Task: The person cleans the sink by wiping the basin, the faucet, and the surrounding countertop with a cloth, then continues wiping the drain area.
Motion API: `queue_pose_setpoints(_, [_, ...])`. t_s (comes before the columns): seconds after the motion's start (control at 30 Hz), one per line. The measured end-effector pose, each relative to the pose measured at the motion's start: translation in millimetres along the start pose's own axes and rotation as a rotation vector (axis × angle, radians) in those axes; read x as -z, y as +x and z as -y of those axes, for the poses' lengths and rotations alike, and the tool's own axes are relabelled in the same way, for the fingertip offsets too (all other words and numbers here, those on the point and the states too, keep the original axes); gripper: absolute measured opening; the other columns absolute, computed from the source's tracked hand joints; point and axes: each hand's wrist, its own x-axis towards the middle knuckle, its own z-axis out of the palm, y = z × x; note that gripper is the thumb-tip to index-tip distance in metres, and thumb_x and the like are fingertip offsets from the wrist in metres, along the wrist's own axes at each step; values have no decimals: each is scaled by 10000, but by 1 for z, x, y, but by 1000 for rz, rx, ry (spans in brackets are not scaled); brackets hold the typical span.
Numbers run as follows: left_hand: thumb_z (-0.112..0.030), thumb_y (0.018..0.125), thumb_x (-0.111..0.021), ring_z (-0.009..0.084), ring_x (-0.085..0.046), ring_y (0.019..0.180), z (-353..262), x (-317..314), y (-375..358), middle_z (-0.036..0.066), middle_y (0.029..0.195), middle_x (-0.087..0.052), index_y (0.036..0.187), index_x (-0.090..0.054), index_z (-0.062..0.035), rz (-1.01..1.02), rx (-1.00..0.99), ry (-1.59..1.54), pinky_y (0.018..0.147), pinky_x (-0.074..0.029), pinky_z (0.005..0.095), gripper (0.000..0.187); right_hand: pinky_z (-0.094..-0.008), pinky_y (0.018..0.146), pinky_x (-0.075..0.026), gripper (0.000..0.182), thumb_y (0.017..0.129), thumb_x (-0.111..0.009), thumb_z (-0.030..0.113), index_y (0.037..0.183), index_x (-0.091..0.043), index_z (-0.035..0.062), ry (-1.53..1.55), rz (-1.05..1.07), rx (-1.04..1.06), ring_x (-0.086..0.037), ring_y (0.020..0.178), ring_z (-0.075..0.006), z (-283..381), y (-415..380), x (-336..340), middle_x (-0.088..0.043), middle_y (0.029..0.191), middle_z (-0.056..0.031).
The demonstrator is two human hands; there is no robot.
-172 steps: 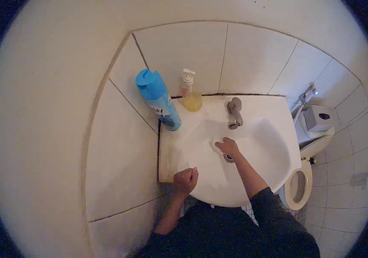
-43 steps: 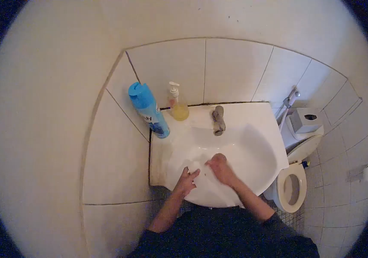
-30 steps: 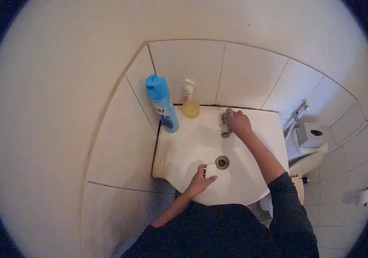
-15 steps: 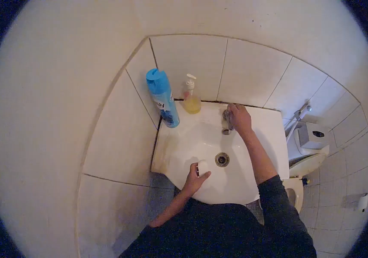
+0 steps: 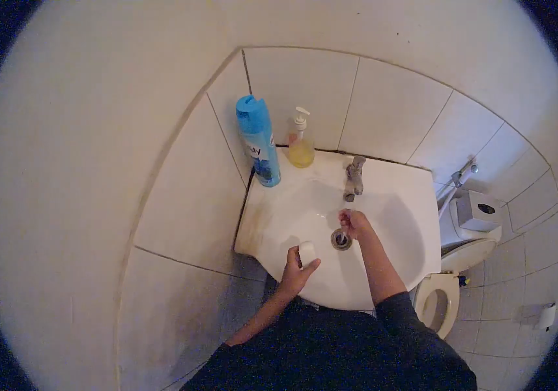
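Observation:
My left hand (image 5: 298, 272) is closed around a small white rounded block (image 5: 307, 253), held over the near left part of the white sink (image 5: 272, 228). Its thumb lies along the near side of the block. My right hand (image 5: 357, 225) is under the spout of the metal tap (image 5: 355, 174), above the drain (image 5: 341, 240). The fingers of that hand are curled in, with nothing visible in them. A thin stream of water (image 5: 346, 206) runs from the spout onto the hand.
At the back left of the sink stand a tall blue spray can (image 5: 259, 143) and a pump bottle (image 5: 301, 153) with yellow liquid. Tiled walls close off the back and left. To the right are a toilet (image 5: 445, 293), a tissue box (image 5: 479, 210) and a hand sprayer (image 5: 466, 174).
My right hand has let go of the tap and come down toward me, under the spout. Water now shows there. My left hand keeps the white block in nearly the same place.

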Motion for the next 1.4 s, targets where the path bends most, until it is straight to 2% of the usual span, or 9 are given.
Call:
queue_pose_setpoints(0.37, [-147, 764, -664, 193, -483, 983, 3, 7, -4, 134, 1071, -471, 1137, -289, 10, 6, 62, -42, 846, -410, 323, 552, -354, 798, -428, 374, 874, -434, 382, 1095, -537, 98, -729, 237, 431, -551, 922, -173, 23, -23, -25, -599, 996, -20])
queue_pose_setpoints(0.47, [-156, 764, -665, 193, -484, 976, 10, 8, -2, 131, 1060, -477, 1134, -289, 10, -2, 55, -75, 841, -410, 323, 553, -288, 599, -462, 315, 883, -407, 362, 991, -556, 107, -555, 56, 6, -566, 704, -153, 16, -9, 13, -604, 823, -42])
queue_pose_setpoints(0.53, [-160, 765, -665, 193, -486, 972, 8, 8, -1, 131, 1054, -480, 1134, -289, 10, -13, 8, -92, 838, -411, 322, 553, -255, 524, -462, 157, 828, -505, 232, 830, -555, 83, 256, 392, -240, -549, 591, -145, 11, 7, 35, -572, 677, -52])
queue_pose_setpoints(0.67, [-164, 771, -659, 200, -488, 975, 8, 4, 0, 138, 1051, -483, 1133, -286, 11, 3, 66, -91, 841, -410, 329, 548, -215, 472, -445, 156, 842, -463, 187, 753, -531, 78, 370, 671, -151, -531, 540, -141, 5, 7, 20, -539, 628, -61])
queue_pose_setpoints(0.8, [-167, 779, -650, 206, -485, 985, 9, 1, 0, 151, 1049, -482, 1133, -276, 14, 31, 88, -38, 848, -410, 340, 545, -196, 458, -430, 242, 865, -429, 205, 910, -556, 5, 123, -20, -80, -555, 581, -147, 7, 4, -50, -584, 720, -102])
queue_pose_setpoints(0.87, [-162, 780, -648, 207, -485, 985, 9, -2, -2, 153, 1047, -481, 1134, -270, 14, 54, 105, -27, 851, -410, 340, 547, -293, 704, -479, 304, 859, -449, 260, 1032, -550, 32, -201, 328, -10, -579, 827, -183, 27, -10, -80, -602, 921, -109])
queue_pose_setpoints(1.07, [-142, 773, -652, 205, -488, 977, 1, -5, -4, 149, 1036, -478, 1125, -260, 13, 116, 119, -39, 851, -418, 335, 549, -433, 863, -372, 318, 870, -420, 343, 1105, -528, 160, -782, 543, 289, -455, 1055, -181, 38, -23, -75, -535, 1108, -15])
queue_pose_setpoints(1.13, [-134, 768, -656, 203, -490, 971, 1, -3, -4, 145, 1032, -477, 1117, -262, 8, 136, 119, -46, 844, -423, 334, 545, -376, 790, -424, 319, 844, -466, 328, 1078, -528, 120, -640, 117, -146, -518, 939, -176, 43, -34, -62, -578, 998, -48])
queue_pose_setpoints(1.4, [-150, 726, -700, 190, -499, 929, -2, -2, -4, 139, 1015, -478, 1078, -266, -16, 151, 132, 80, 785, -447, 328, 575, -191, 311, -267, 175, 833, -487, 211, 760, -561, 70, 136, 63, -70, -379, 389, -93, 7, 4, -20, -531, 614, -40])
